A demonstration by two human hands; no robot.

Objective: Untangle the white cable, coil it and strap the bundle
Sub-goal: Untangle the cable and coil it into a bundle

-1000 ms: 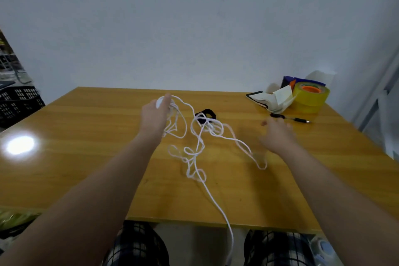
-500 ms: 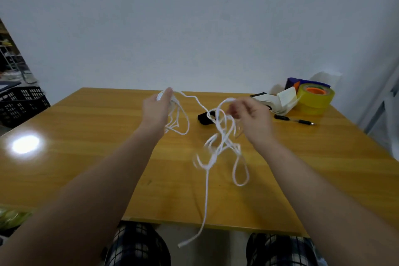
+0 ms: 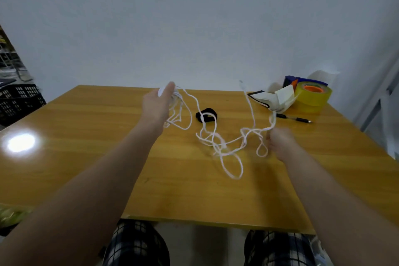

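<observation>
A thin white cable point(image 3: 218, 142) hangs in tangled loops above the wooden table point(image 3: 90, 136), stretched between both hands. My left hand point(image 3: 156, 107) is raised at the table's far middle, closed around one end with several loops dangling under it. My right hand point(image 3: 280, 141), blurred, grips the cable further right, and a free end point(image 3: 241, 83) whips up above it. A black strap point(image 3: 207, 114) lies on the table behind the cable, between the hands.
At the back right corner sit a yellow tape roll point(image 3: 313, 95), folded white paper point(image 3: 274, 99) and a dark blue box. A black pen point(image 3: 293, 118) lies in front of them. A black crate point(image 3: 19, 101) stands off the table's left. My knees are under the near edge.
My right hand has pulled the cable out to the right and lower, spreading the tangle wide; the hanging tail has come up off the table's front edge. My left hand has stayed put.
</observation>
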